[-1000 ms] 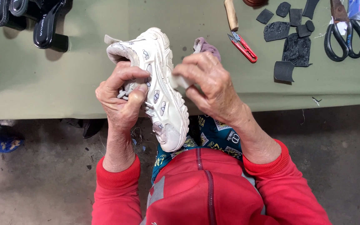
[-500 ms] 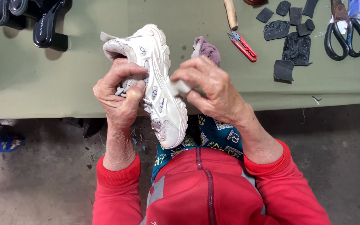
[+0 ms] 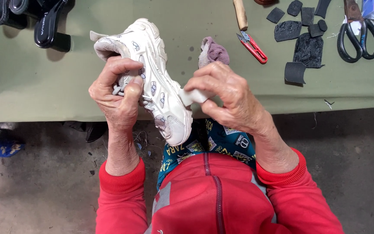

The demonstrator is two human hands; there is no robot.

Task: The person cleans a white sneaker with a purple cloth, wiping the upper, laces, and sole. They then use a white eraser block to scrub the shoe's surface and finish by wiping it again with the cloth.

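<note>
While my left hand [image 3: 117, 93] grips the white shoe [image 3: 152, 78] by its laces over the worktop [image 3: 44, 82], it has tipped left, and my right hand [image 3: 221, 93] pinches a white rubbing block [image 3: 191, 96] now nearer its toe.

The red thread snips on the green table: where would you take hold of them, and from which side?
Grip the red thread snips across the red handle, near the closed lower-right end. They lie flat and diagonal, blades pointing up-left toward the wooden handle, so coming from the lower right, over bare table, probably keeps fingers off the tips. Both hands are occupied: left hand holds the white sneaker.
</note>
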